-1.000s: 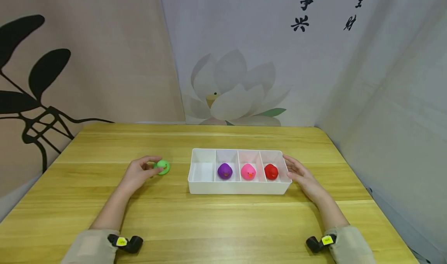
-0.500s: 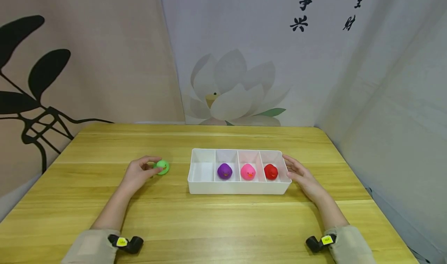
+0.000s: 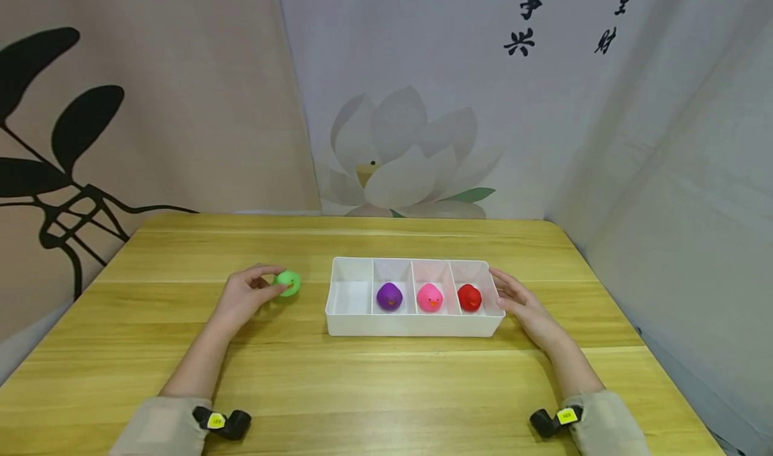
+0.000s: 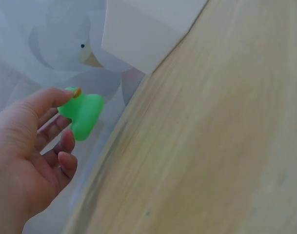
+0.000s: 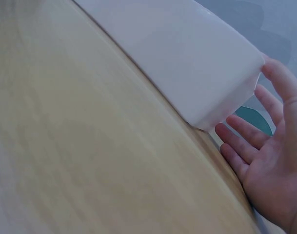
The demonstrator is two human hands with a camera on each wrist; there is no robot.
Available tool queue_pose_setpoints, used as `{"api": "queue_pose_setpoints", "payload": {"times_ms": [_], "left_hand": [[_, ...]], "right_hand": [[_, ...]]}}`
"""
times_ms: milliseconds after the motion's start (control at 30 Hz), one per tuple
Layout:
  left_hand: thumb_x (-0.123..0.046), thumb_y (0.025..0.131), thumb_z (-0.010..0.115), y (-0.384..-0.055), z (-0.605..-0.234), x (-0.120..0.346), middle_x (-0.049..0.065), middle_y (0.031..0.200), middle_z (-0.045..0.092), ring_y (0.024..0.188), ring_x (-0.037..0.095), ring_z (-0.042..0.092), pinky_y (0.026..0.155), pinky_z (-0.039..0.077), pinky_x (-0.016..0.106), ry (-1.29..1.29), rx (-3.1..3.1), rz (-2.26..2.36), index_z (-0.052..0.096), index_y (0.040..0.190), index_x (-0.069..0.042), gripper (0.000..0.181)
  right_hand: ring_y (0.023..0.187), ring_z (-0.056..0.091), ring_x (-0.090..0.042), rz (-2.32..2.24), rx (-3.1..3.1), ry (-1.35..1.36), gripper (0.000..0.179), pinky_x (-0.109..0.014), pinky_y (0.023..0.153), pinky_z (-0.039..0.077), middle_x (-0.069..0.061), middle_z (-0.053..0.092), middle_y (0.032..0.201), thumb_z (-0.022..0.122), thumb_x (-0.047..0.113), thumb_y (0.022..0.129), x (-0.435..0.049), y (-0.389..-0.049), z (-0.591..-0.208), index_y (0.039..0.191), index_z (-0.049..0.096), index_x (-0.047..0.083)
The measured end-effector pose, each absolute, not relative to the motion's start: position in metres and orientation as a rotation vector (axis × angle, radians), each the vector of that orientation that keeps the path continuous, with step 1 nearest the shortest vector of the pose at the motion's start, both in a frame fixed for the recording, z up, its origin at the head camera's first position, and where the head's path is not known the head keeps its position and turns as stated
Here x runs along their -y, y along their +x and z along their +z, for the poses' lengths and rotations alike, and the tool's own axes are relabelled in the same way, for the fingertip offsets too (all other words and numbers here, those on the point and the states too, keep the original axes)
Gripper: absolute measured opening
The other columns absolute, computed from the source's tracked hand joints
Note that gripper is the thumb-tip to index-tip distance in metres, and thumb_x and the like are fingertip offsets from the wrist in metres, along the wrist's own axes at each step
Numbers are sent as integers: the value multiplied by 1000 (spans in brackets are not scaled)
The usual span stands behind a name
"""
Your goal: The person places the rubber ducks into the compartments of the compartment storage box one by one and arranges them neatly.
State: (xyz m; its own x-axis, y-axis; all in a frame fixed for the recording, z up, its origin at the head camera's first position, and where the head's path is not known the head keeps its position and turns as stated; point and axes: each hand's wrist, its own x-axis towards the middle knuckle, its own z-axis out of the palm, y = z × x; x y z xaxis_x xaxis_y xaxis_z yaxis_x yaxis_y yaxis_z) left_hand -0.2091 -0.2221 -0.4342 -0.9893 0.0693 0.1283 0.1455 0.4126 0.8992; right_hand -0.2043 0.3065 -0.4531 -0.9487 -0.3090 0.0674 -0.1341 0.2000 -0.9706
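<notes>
My left hand (image 3: 244, 297) pinches a small green rubber duck (image 3: 291, 282) between thumb and fingers, left of the white divided box (image 3: 410, 325). In the left wrist view the duck (image 4: 88, 114) shows an orange beak and is held over the table. A purple duck (image 3: 389, 297), a pink duck (image 3: 429, 298) and a red duck (image 3: 469, 298) each sit in their own compartment; the leftmost compartment holds nothing. My right hand (image 3: 527, 310) touches the box's right end, its thumb at the front corner and its fingers extended along the end wall.
The box stands on a wooden table (image 3: 386, 389). Behind the table hangs a pale curtain (image 3: 423, 53) with a printed lotus, and another drapes down the right side (image 3: 682, 174). Each sleeve cuff carries a black wrist camera (image 3: 232, 424).
My left hand has gripped the green duck and shifted it slightly right and up, toward the box. The right hand and the box have stayed in place.
</notes>
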Motion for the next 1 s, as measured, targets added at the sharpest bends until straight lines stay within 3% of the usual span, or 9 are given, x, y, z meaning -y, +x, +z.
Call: {"api": "queue_pose_setpoints", "payload": {"times_ms": [167,333,433,633,1000], "left_hand": [[-13,87,71,-199,-411,209,17,93,59,72,19,51,55,45,29,-219,2571,-1653,63,121,1,37],[-15,86,73,-200,-406,202,13,92,59,76,20,50,57,43,27,-244,2567,-1623,66,119,-3,36],[-20,85,75,-203,-407,199,10,93,60,76,20,51,57,43,26,-286,2549,-1626,68,117,-7,36],[-20,82,77,-202,-399,189,10,93,61,77,21,53,59,44,26,-343,2505,-1684,70,112,-8,33],[-22,81,78,-203,-381,173,11,86,58,75,23,49,55,37,25,-404,2546,-1721,71,111,-12,33]], "right_hand": [[134,27,-40,-1853,-2317,-453,57,-20,95,34,-26,29,148,48,10,98,-307,-204,-454,150,26,6],[133,27,-40,-1853,-2324,-450,57,-19,95,35,-26,30,148,48,10,98,-309,-205,-456,150,27,7],[133,27,-39,-1849,-2324,-447,57,-27,100,33,-25,30,148,48,10,98,-310,-205,-456,150,26,7],[134,26,-37,-1821,-2344,-409,57,-54,106,20,-23,29,149,50,15,98,-309,-205,-456,151,27,11],[135,24,-40,-1843,-2325,-417,57,-59,106,16,-25,28,149,49,12,98,-306,-205,-455,151,27,9]]}}
